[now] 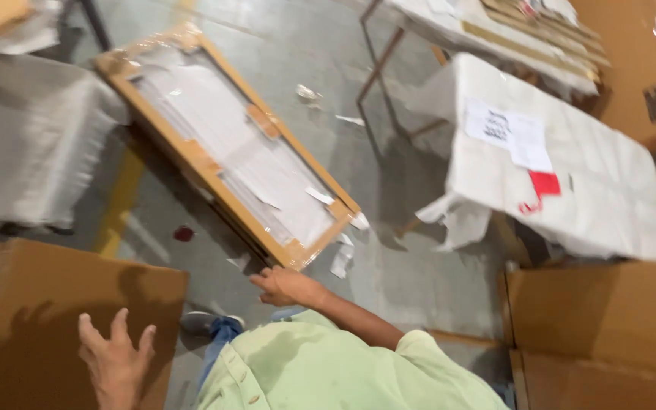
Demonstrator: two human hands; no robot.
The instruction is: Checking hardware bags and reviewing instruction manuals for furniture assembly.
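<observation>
The left hand [115, 361] hovers over a cardboard sheet [47, 319] at lower left, fingers [121, 325] spread and released, holding nothing. The right hand [286, 287] reaches toward the near corner of a flat wrapped panel [229, 144] lying tilted on the floor [411, 266], fingers loosely open, just short of its cardboard edge guard. Judgement: a sound grip calls for both hands on the guarded corners, not on the loose film. A white-wrapped package [571, 175] rests well apart, at right.
</observation>
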